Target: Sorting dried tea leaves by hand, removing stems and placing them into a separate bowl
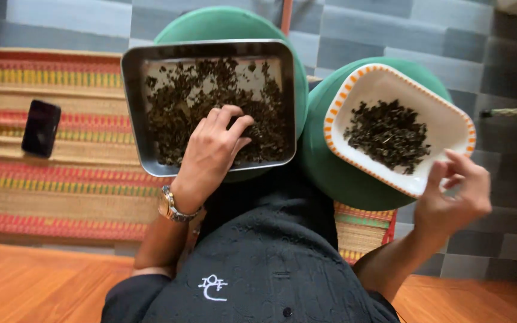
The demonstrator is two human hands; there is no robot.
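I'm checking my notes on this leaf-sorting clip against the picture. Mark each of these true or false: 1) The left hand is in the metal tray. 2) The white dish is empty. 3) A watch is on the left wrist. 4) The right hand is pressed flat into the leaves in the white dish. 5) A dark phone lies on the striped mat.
1) True: the left hand rests among the dried leaves in the metal tray.
2) False: the white dish holds a pile of dark leaves.
3) True: a watch sits on that wrist.
4) False: the right hand is at the dish's near edge, fingers pinched together.
5) True: the phone lies on the striped mat.
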